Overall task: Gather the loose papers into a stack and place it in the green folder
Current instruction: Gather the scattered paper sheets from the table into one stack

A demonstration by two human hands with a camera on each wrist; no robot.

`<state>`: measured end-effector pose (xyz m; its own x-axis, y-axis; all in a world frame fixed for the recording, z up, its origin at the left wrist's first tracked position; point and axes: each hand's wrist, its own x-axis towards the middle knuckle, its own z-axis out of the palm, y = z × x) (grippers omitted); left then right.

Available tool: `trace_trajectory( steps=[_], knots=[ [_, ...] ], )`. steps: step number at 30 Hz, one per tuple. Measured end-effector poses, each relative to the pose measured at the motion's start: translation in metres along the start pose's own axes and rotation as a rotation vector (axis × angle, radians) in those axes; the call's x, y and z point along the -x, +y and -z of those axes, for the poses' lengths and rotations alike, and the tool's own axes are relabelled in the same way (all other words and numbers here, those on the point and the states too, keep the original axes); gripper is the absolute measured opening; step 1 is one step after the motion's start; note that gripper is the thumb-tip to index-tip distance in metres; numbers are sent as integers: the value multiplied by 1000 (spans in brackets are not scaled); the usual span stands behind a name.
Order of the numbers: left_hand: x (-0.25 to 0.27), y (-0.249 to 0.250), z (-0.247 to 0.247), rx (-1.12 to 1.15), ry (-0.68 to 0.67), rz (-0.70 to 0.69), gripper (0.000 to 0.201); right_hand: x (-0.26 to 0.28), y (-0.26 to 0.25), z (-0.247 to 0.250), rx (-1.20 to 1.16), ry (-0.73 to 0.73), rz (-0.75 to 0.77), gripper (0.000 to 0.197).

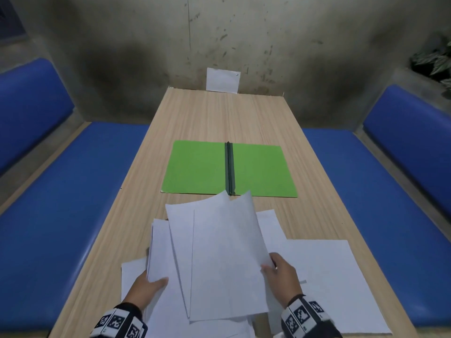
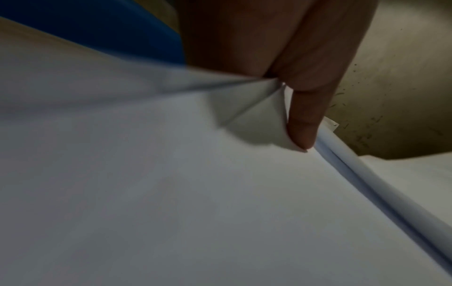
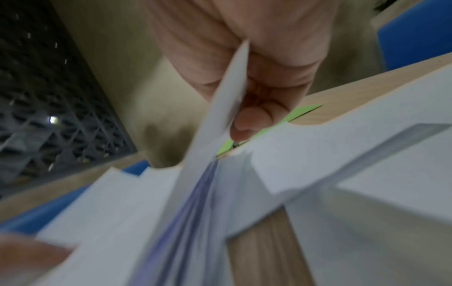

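Note:
A green folder (image 1: 200, 167) lies open and flat at mid-table, its dark spine (image 1: 230, 168) running toward me. Just in front of it I hold a loose fan of white papers (image 1: 219, 252) tilted up off the table. My left hand (image 1: 151, 286) pinches the fan's left edge, thumb on top; in the left wrist view the thumb (image 2: 305, 120) presses on the sheets (image 2: 171, 193). My right hand (image 1: 278, 272) pinches the right edge; the right wrist view shows the papers (image 3: 220, 116) wedged between thumb and fingers. More sheets (image 1: 329, 276) lie flat at the right.
The wooden table (image 1: 219, 113) is narrow, with blue benches (image 1: 73, 203) along both sides. A white card (image 1: 222, 80) leans on the stained wall at the far end. A plant (image 1: 436, 62) shows at the upper right. A sheet (image 1: 133, 269) pokes out beneath the left hand.

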<state>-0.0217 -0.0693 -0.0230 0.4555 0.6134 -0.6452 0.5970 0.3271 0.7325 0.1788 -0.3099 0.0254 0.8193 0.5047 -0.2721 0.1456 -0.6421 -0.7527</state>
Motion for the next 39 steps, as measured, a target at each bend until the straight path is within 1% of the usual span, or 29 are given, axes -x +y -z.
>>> trace_trajectory(
  steps=[2,5,8,9,11,13,14,16,17,20,21,22,24,25,26,27,29,30,31,32,34,35,36,37,39],
  knots=[
    [1,-1,-1,19,12,7,46,-1,-6,2,-23,-23,11,9],
    [6,3,-3,81,23,4,54,-3,-10,-8,50,-106,15,6],
    [12,11,-6,155,-22,31,85,2,-13,-26,136,-213,-14,18],
    [13,12,-6,195,-54,35,88,4,-14,-33,160,-260,-20,19],
    [10,11,-6,239,-83,15,78,8,-17,-44,191,-351,-25,22],
    [6,6,-7,166,-47,-31,70,11,-18,-51,201,-415,-22,25],
    [3,2,-8,127,-25,-44,66,13,-18,-53,207,-421,-16,28],
    [-1,-3,-8,80,9,-52,57,14,-17,-53,225,-365,-24,35],
    [-2,-5,-7,58,19,-48,53,12,-14,-50,214,-310,-56,38],
    [-6,-8,-6,61,22,-32,49,5,-1,-34,114,-121,-259,42],
    [-7,-9,-6,64,23,-34,48,2,6,-26,142,-99,-322,41],
    [-7,-10,-5,78,23,-36,47,0,12,-16,200,-108,-384,41],
    [-7,-11,-5,97,33,-38,47,-4,26,2,262,-120,-517,47],
    [-7,-13,-5,107,34,-40,46,-5,31,8,248,-101,-574,52],
    [-7,-13,-4,125,31,-39,44,-5,36,11,196,-91,-629,56],
    [-7,-14,-3,140,20,-39,42,-7,39,11,68,-91,-681,55],
    [-5,-12,-2,169,0,-47,40,-7,44,9,-350,-104,-785,40],
    [-5,-12,-1,182,-6,-50,41,-7,45,6,-513,-92,-813,36],
    [-5,-11,0,192,-18,-62,44,-8,46,4,-613,-90,-820,32],
    [-4,-9,0,199,-22,-73,46,-8,45,2,-655,-100,-810,29],
    [-3,-6,1,209,-31,-94,46,-9,41,-1,-648,-123,-746,23],
    [-3,-4,2,222,-40,-104,44,-9,37,-1,-636,-118,-718,21],
    [-2,-2,3,239,-45,-108,43,-10,33,1,-633,-81,-692,17],
    [-3,-2,5,255,-53,-113,45,-11,29,5,-622,4,-654,13],
    [-4,-1,10,244,-41,-122,54,-14,22,18,-540,256,-553,8]
  ],
)
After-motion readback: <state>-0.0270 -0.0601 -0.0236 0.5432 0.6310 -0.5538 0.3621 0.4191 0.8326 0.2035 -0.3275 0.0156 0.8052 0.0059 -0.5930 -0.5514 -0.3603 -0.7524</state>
